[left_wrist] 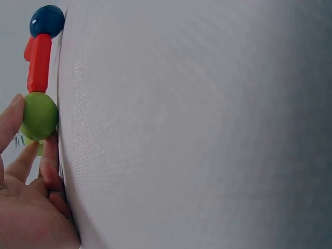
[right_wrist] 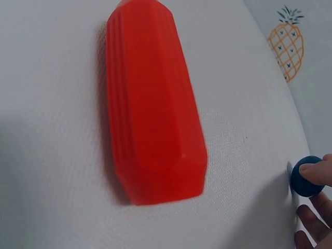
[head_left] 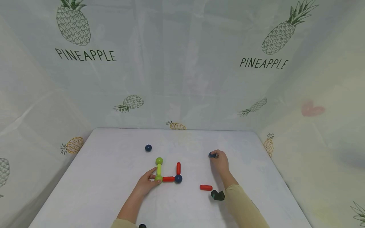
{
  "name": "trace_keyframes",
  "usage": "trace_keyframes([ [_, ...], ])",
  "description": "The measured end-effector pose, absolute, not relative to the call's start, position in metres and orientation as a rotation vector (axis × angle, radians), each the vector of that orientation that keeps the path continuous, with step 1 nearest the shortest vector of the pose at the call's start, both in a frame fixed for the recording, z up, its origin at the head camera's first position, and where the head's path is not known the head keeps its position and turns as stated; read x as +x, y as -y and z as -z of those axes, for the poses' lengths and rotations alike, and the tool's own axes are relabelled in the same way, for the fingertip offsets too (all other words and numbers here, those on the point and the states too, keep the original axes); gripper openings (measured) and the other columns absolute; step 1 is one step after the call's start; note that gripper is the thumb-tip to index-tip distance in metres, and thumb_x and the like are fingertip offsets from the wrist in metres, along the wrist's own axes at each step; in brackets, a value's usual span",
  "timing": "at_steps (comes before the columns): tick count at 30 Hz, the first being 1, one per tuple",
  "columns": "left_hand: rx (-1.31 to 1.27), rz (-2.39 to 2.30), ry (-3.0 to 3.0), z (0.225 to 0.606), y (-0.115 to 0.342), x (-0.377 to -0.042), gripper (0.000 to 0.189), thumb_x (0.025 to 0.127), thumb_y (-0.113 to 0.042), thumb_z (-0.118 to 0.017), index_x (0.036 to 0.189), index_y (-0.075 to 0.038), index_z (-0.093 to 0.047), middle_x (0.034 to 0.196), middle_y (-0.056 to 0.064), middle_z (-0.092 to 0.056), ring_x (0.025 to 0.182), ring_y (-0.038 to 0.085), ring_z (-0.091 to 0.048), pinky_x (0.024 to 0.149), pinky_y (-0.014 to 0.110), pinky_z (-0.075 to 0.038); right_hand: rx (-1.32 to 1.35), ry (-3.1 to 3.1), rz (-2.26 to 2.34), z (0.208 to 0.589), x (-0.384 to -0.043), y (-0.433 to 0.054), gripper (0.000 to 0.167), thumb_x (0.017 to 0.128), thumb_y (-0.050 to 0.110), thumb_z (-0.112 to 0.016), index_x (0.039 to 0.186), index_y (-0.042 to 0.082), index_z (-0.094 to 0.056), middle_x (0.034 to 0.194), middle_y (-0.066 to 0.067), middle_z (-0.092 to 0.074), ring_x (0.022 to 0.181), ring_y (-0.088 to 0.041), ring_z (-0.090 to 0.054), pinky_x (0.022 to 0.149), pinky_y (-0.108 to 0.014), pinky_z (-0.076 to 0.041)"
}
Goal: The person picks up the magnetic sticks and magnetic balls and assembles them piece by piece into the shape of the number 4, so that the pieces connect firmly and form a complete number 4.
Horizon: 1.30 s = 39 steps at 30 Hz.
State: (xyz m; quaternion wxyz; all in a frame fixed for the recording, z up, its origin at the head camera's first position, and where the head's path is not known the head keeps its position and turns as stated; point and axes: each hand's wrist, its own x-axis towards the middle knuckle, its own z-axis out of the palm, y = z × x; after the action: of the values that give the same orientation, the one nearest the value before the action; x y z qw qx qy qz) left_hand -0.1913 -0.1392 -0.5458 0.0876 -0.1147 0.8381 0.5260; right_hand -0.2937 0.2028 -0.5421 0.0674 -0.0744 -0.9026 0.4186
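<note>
My left hand pinches a green ball at the near left corner of a ball-and-rod construction on the table. From that ball a yellow-green rod runs away from me to a second green ball. A red rod goes right from it to a blue ball, and another red rod points away from there. Farther right, my right hand grips a separate dark blue ball between thumb and fingers, close to the tabletop.
A loose red rod lies between the construction and my right forearm; a dark angular piece is beside that sleeve. Another dark blue ball sits at the back left. Near the front edge is a black ball. Pineapple-print cloth walls the table.
</note>
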Motion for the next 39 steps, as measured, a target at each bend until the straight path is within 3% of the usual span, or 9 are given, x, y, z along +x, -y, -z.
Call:
trace_keyframes([
  [13, -0.363, -1.558, -2.499, 0.547, 0.139, -0.191, 0.068, 0.081, -0.019, -0.079, 0.142, -0.012, -0.050, 0.100, 0.004, -0.059, 0.085, 0.022, -0.047, 0.068, 0.032, -0.038, -0.201, 2.697, -1.313, 0.542, -0.291, -0.203, 0.027, 0.083, -0.002, -0.067, 0.110, -0.002, -0.061, 0.110, -0.022, -0.059, 0.100, -0.035, -0.056, 0.086, -0.048, -0.045],
  [23, -0.319, -1.563, -2.507, 0.548, 0.141, -0.191, 0.068, 0.082, -0.019, -0.079, 0.143, -0.011, -0.050, 0.100, 0.003, -0.059, 0.086, 0.022, -0.046, 0.068, 0.032, -0.038, -0.203, 2.678, -1.419, 0.534, -0.289, -0.196, 0.030, 0.089, -0.002, -0.062, 0.118, -0.003, -0.057, 0.120, -0.023, -0.057, 0.108, -0.036, -0.056, 0.089, -0.047, -0.046],
  [39, -0.345, -1.537, -2.505, 0.548, 0.139, -0.193, 0.069, 0.082, -0.020, -0.079, 0.143, -0.011, -0.049, 0.099, 0.005, -0.059, 0.084, 0.022, -0.049, 0.068, 0.032, -0.038, -0.099, 2.620, -1.595, 0.522, -0.278, -0.170, 0.030, 0.089, -0.003, -0.065, 0.118, -0.001, -0.058, 0.117, -0.020, -0.061, 0.106, -0.035, -0.059, 0.087, -0.045, -0.048],
])
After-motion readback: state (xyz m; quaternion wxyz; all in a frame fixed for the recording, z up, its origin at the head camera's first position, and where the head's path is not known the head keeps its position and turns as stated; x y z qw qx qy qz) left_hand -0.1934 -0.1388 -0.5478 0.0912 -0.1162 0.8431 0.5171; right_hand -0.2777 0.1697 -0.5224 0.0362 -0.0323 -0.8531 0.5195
